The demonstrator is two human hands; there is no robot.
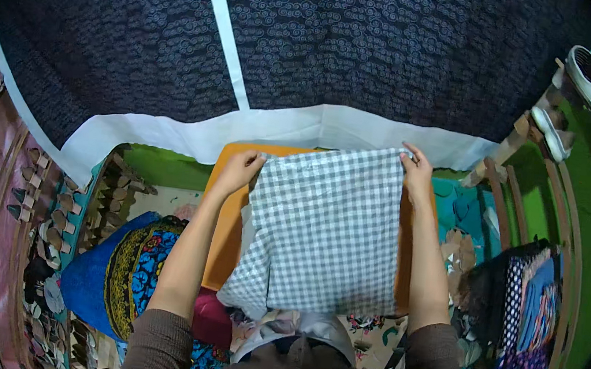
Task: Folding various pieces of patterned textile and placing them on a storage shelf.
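Observation:
A grey-and-white checked cloth [327, 225] hangs spread between my two hands, over an orange board or tabletop [217, 249]. My left hand [240, 170] pinches its upper left corner, fingers closed. At the upper right corner, my right hand [416, 171] grips the edge between thumb and fingers. The cloth's lower left part is folded over on itself and droops past the near edge of the orange surface. A strip of paler cloth shows along its left side.
A dark patterned curtain [400, 50] with a white border hangs ahead. Blue and floral fabric [96, 274] lies at left, beside racks of shoes [57, 229]. On the right, folded clothes [535, 302] hang near wooden rails, with white shoes [551, 135] above.

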